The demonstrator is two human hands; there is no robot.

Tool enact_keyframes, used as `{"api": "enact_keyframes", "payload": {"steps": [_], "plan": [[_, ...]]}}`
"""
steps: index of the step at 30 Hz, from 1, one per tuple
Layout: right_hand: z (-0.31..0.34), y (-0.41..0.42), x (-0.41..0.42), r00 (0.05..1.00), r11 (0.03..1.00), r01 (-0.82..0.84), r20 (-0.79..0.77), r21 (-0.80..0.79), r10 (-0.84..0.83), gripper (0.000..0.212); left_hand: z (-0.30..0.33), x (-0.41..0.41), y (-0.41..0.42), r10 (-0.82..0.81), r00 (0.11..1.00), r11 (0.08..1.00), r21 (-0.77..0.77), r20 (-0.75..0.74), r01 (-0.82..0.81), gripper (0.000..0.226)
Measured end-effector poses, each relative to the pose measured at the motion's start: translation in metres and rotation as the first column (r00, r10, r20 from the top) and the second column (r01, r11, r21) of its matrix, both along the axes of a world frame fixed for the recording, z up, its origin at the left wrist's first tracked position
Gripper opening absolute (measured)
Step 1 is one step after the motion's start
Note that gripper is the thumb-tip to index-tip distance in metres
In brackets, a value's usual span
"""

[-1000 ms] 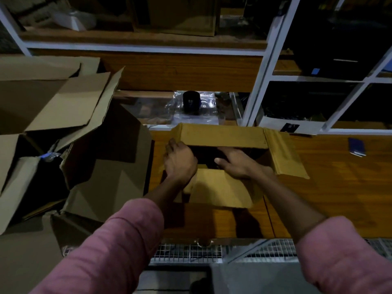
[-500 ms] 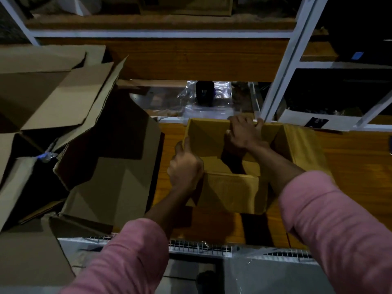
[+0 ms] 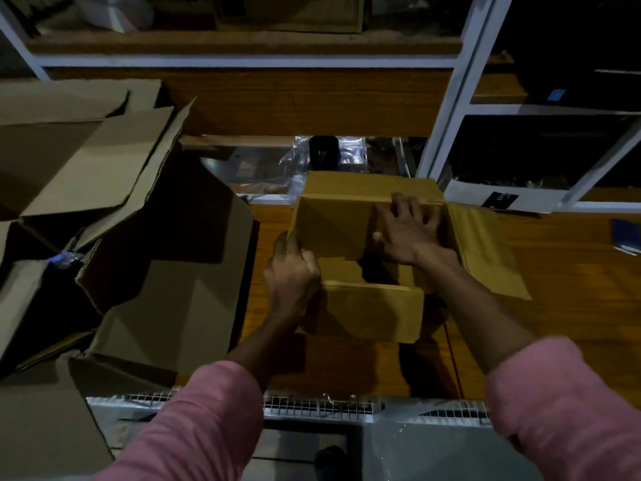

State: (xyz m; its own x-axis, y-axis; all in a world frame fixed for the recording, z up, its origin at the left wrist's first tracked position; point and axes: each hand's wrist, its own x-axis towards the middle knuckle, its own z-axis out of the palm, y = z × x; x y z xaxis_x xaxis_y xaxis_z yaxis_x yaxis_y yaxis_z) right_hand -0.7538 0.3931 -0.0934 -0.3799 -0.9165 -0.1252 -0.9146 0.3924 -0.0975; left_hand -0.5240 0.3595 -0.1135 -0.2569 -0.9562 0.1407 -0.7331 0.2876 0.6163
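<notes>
Toward the tabletop's point(image 3: 562, 328) far edge sits the box point(image 3: 367, 314), top open. Its right flap point(image 3: 485, 255) is splayed outward, long axis running from near edge to far edge, just right of the right hand point(image 3: 406, 237). That hand presses flat, fingers spread, on the far flap point(image 3: 364, 187). The left hand point(image 3: 291, 282) curls its grip round the left flap point(image 3: 329, 230). The right hand looks nearer for the next fold.

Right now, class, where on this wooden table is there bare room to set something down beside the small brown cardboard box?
Bare wood lies right of the small brown cardboard box, between its flap and the dark blue object, and along the near edge of the wooden table. Left is crowded with large opened cardboard boxes.
</notes>
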Motion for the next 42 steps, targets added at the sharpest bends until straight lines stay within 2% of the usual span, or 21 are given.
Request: {"api": "enact_keyframes", "payload": {"steps": [3, 6, 9, 13, 16, 17, 20, 22, 25, 28, 31, 34, 36, 40, 42], "plan": [[-0.007, 0.052, 0.0, 0.985, 0.991, 0.13, -0.119, 0.027, -0.126, 0.054, -0.002, 0.007, 0.012, -0.006, 0.987, 0.999, 0.04, -0.163, 0.012, 0.041], [-0.008, 0.091, 0.011, 0.956, 0.948, 0.21, -0.154, -0.238, -0.251, 0.052, -0.009, 0.017, 0.021, -0.074, 0.98, 0.997, -0.047, -0.183, 0.066, 0.053], [-0.01, 0.117, 0.02, 0.948, 0.852, 0.3, 0.036, -0.429, -0.315, 0.062, -0.034, 0.032, 0.028, -0.173, 0.985, 0.975, -0.146, -0.013, 0.169, 0.072], [-0.035, 0.152, 0.025, 0.933, 0.834, 0.348, 0.248, -0.428, -0.261, 0.085, -0.059, 0.056, 0.038, -0.248, 0.948, 0.944, -0.17, 0.202, 0.283, 0.096], [-0.051, 0.171, 0.031, 0.943, 0.857, 0.27, 0.3, -0.439, -0.143, 0.094, -0.054, 0.065, 0.036, -0.338, 0.885, 0.9, -0.163, 0.321, 0.404, 0.12], [-0.055, 0.175, 0.032, 0.948, 0.86, 0.239, 0.298, -0.451, -0.107, 0.098, -0.05, 0.065, 0.034, -0.352, 0.885, 0.894, -0.171, 0.304, 0.414, 0.118], [-0.061, 0.178, 0.032, 0.96, 0.862, 0.16, 0.28, -0.48, -0.022, 0.112, -0.038, 0.066, 0.031, -0.361, 0.866, 0.885, -0.167, 0.345, 0.435, 0.089], [-0.061, 0.175, 0.031, 0.966, 0.862, 0.133, 0.257, -0.49, -0.003, 0.111, -0.045, 0.061, 0.026, -0.429, 0.803, 0.825, -0.184, 0.414, 0.535, 0.09], [-0.062, 0.17, 0.029, 0.977, 0.848, 0.122, 0.214, -0.516, -0.01, 0.099, -0.04, 0.05, 0.029, -0.443, 0.831, 0.844, -0.156, 0.336, 0.513, 0.101], [-0.059, 0.171, 0.026, 0.979, 0.823, 0.137, 0.202, -0.551, -0.028, 0.091, -0.027, 0.043, 0.032, -0.414, 0.858, 0.861, -0.176, 0.302, 0.478, 0.094], [-0.038, 0.171, 0.022, 0.988, 0.761, 0.117, 0.153, -0.638, -0.024, 0.085, 0.001, 0.041, 0.031, -0.381, 0.877, 0.839, -0.289, 0.292, 0.461, 0.094], [0.01, 0.163, 0.016, 0.996, 0.689, 0.07, 0.085, -0.722, -0.012, 0.083, 0.042, 0.036, 0.026, -0.328, 0.909, 0.826, -0.388, 0.257, 0.408, 0.098], [0.049, 0.156, 0.011, 0.999, 0.632, 0.037, 0.038, -0.774, -0.012, 0.082, 0.079, 0.032, 0.019, -0.327, 0.916, 0.787, -0.47, 0.233, 0.4, 0.103], [0.119, 0.14, 0.004, 0.999, 0.54, -0.043, -0.046, -0.84, 0.007, 0.086, 0.151, 0.033, 0.005, -0.321, 0.927, 0.688, -0.626, 0.192, 0.368, 0.091], [0.146, 0.132, 0.005, 0.996, 0.503, -0.083, -0.08, -0.86, 0.027, 0.085, 0.182, 0.037, 0.001, -0.279, 0.94, 0.654, -0.677, 0.197, 0.337, 0.094]]}}
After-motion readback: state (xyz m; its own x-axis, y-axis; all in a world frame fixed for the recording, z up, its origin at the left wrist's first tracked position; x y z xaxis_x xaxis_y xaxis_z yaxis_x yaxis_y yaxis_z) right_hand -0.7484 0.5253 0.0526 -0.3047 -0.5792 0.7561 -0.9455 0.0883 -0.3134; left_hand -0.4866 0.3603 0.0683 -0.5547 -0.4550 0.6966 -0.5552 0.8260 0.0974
